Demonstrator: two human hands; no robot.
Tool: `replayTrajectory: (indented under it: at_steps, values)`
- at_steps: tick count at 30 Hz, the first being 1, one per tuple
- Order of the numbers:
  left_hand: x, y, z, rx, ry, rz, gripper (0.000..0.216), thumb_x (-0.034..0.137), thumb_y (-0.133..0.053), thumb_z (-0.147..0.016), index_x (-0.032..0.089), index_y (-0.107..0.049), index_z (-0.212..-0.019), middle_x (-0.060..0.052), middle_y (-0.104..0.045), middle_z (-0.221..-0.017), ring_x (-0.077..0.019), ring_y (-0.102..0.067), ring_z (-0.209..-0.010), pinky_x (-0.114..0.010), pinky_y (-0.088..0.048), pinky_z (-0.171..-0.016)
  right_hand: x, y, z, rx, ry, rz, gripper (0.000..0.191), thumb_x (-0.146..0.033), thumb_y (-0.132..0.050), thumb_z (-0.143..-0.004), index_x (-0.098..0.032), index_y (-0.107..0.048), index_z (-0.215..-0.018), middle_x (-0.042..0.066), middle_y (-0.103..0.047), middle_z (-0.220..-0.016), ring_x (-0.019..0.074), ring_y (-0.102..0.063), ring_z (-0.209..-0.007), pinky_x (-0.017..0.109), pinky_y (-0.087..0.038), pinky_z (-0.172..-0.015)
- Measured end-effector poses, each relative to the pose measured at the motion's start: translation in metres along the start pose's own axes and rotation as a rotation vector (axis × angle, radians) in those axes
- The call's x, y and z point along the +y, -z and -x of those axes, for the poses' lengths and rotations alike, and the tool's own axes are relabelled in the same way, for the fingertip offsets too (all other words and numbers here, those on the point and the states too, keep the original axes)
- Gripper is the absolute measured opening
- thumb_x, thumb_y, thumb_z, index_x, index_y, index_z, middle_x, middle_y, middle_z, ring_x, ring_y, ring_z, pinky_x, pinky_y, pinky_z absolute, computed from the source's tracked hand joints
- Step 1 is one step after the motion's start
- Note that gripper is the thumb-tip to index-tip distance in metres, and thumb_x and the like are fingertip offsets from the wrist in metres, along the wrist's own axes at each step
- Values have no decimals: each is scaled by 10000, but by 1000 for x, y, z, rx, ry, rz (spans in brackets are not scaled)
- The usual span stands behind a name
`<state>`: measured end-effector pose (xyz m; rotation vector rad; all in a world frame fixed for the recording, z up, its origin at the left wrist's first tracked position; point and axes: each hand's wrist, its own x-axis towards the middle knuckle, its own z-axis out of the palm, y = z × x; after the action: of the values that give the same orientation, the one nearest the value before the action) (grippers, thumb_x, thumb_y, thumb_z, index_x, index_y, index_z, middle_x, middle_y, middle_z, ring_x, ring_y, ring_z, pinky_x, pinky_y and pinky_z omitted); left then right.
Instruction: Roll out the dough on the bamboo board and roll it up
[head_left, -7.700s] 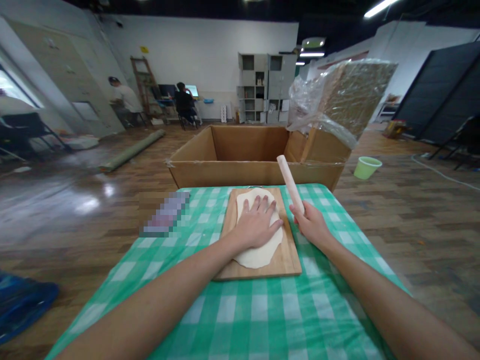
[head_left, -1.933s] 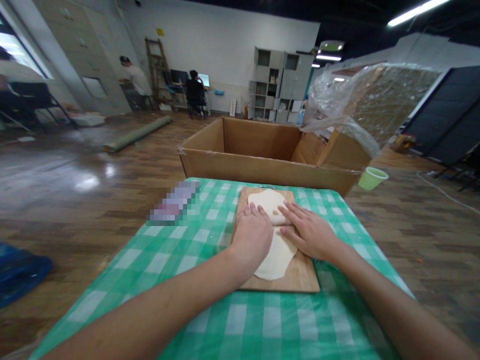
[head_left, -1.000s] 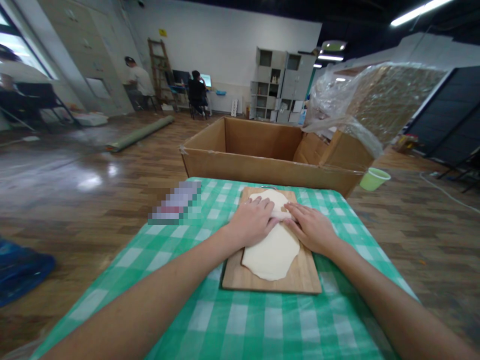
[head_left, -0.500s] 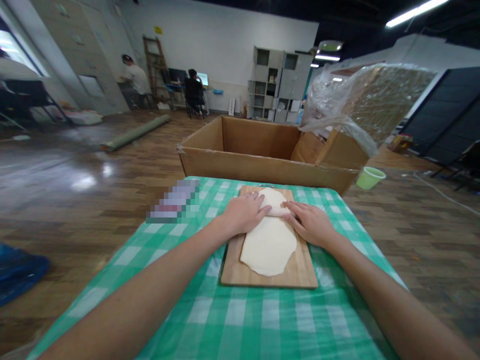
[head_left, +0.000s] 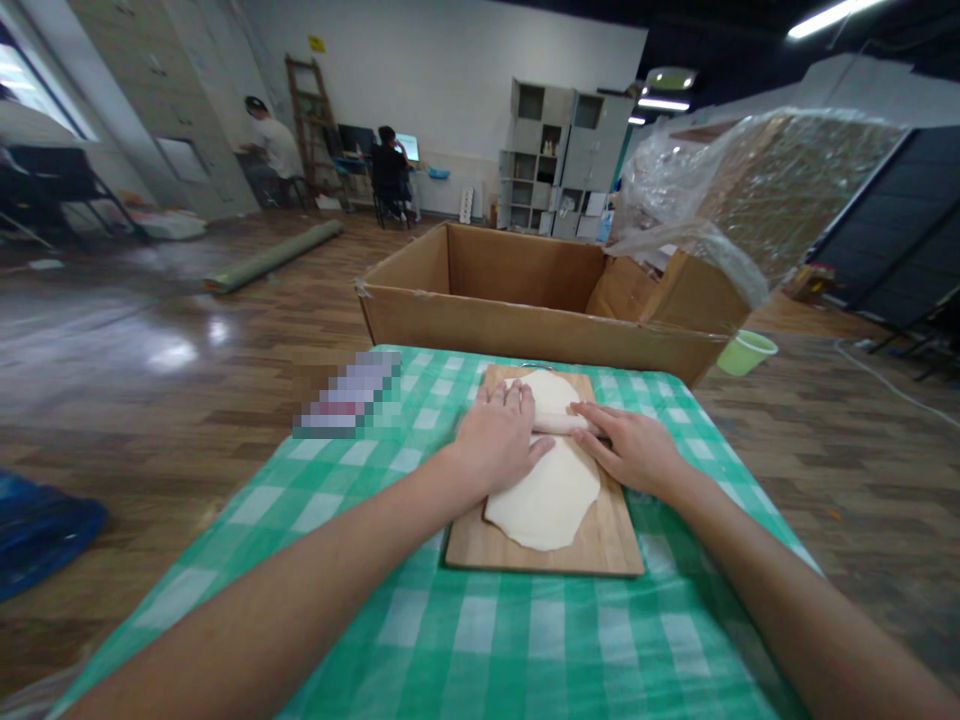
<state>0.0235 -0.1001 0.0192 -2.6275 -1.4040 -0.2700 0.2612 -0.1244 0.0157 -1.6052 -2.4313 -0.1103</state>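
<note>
Rolling looks well along (judging by the dough's state): the dough [head_left: 544, 495], centre of frame, is already one broad, flat sheet on the wooden board [head_left: 469, 548], covering much of its length. Not fully finished, I'd say: outline is wavy, no clean round; thickness can't be read from here.

Rolling pin [head_left: 556, 424] lies crosswise over the upper part of the sheet; the lower part shows bare of pin and hands.

Left hand [head_left: 496, 432], just left of centre: palm down over the pin's left end, fingers stretched upward, thumb out to the side; contact under the palm is hidden. Right hand [head_left: 631, 447], right of centre: fingers and thumb spread apart over the pin's right end, not wrapped; pressure, can't tell.

Green checked cloth [head_left: 405, 625] under everything.
</note>
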Motion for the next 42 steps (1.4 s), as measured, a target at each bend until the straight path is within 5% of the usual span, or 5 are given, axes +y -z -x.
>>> replayTrajectory:
  at_steps: [4, 15, 25, 35, 42]
  values:
    - [10, -1, 6, 8, 31, -19, 903, 659, -427, -984, -63, -393, -1525, -343, -422, -1574, -470, -427, -1458, -567, -304, -1191, 0, 0, 2, -20, -16, -16, 576, -548, -261, -1092, -274, -587, -1479, 43, -605, -1507, 305, -668, -1252, 424, -549, -983]
    - [-18, -12, -22, 171, -22, 45, 665, 563, -278, -1072, 86, -543, -1453, -190, -585, -1492, -325, -513, -1400, -474, -315, -1198, 15, -15, -29, 57, 36, -19, 634, -446, -161, -1109, -151, -628, -1420, 118, -622, -1479, 253, -473, -1465, 428, -364, -1214]
    - [37, 8, 18, 37, 171, -115, 977, 779, -423, -934, -56, -534, -1427, -353, -518, -1491, -495, -490, -1395, -553, -354, -1148, -5, -2, 8, -30, 26, -4, 786, -659, -263, -1051, -120, -379, -1611, 193, -457, -1609, 354, -426, -1487, 514, -382, -1171]
    - [-4, -10, -26, 123, 78, 24, 676, 563, -246, -1075, 71, -681, -1237, -240, -678, -1321, -358, -603, -1273, -504, -359, -1143, 10, -11, -42, -106, 46, 161, 585, -527, -221, -1105, -187, -558, -1440, 179, -596, -1462, 338, -538, -1345, 498, -401, -1111]
    - [-24, -15, -62, -2, 76, 91, 529, 529, -309, -1078, 202, -669, -1285, -164, -709, -1249, -320, -641, -1200, -470, -447, -1042, 30, -18, -86, -215, 77, 284, 561, -444, -142, -1127, -212, -515, -1476, 153, -625, -1429, 303, -581, -1291, 446, -431, -1056]
